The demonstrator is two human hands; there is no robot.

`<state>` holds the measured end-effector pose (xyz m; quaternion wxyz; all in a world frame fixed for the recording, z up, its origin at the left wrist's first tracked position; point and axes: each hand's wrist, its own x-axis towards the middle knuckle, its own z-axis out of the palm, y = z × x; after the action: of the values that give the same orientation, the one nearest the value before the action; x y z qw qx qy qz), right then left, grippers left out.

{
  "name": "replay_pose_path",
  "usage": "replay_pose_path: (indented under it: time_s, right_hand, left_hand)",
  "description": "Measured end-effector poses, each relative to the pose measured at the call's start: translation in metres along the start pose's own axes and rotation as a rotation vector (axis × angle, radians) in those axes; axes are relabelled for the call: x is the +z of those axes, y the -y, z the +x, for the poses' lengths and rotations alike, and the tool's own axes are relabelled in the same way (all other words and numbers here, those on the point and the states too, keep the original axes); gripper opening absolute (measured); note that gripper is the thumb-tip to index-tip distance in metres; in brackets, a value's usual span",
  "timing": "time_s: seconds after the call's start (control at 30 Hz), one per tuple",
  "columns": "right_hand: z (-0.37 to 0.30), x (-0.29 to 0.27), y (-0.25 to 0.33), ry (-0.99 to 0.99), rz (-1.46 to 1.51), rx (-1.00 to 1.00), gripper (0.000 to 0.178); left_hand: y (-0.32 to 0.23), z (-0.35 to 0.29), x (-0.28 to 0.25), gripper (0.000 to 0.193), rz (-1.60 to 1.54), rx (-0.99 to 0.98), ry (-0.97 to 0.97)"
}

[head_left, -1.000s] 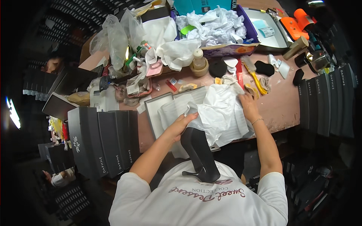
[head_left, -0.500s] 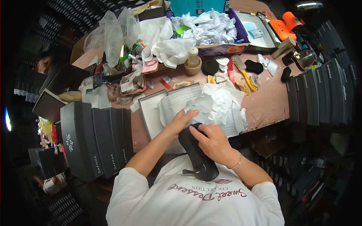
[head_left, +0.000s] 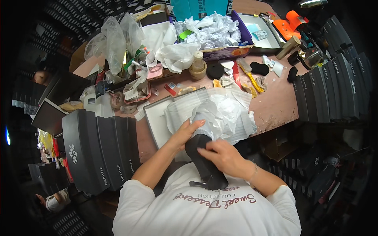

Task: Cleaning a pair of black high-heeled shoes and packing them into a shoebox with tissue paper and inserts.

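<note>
A black high-heeled ankle boot (head_left: 203, 155) leans against my white shirt, its toe and slim heel pointing down toward me. White tissue paper (head_left: 222, 112) bulges at the boot's upper opening. My left hand (head_left: 188, 133) is closed around the upper shaft from the left, thumb lying by the paper. On the right side of the shaft, my right hand (head_left: 226, 157) has its fingers curled in a pinch against the black surface; what sits between the fingertips is hidden. Beneath the paper, an open shoebox (head_left: 155, 122) with grey-white insides rests on the table.
Dark shoeboxes (head_left: 92, 151) stand in a row on the left, and more shoeboxes (head_left: 328, 94) on the right. Behind are a purple box (head_left: 224, 53) of crumpled paper, a yellow-handled brush (head_left: 252, 76), a bottle (head_left: 198, 63) in a cup and an orange tape dispenser (head_left: 287, 29).
My right hand has slid from the boot's opening a little down its shaft. The tissue paper now sits bunched at the opening, while my left hand keeps its grip.
</note>
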<state>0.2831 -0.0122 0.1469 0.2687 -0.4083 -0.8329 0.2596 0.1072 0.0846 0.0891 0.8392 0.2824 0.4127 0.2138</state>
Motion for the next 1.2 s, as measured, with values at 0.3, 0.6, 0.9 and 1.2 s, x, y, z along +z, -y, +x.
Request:
replay_pose_path:
  time_s: [0.3, 0.6, 0.9, 1.2]
  right_hand:
    - [0.020, -0.001, -0.023, -0.083, -0.009, 0.026, 0.035]
    - [-0.027, -0.111, -0.097, -0.136, 0.226, 0.348, 0.037]
    - [-0.054, -0.065, -0.149, -0.402, 0.448, 0.726, 0.028]
    - [-0.068, 0.018, -0.031, 0.053, 1.420, 0.726, 0.070]
  left_hand:
    - [0.002, 0.012, 0.002, 0.059, -0.049, -0.026, -0.002]
    - [0.004, 0.044, -0.003, 0.050, -0.157, 0.020, -0.021]
    - [0.013, 0.051, -0.018, 0.057, -0.260, 0.064, -0.142]
    - [-0.003, 0.055, -0.036, 0.045, -0.151, 0.488, -0.354]
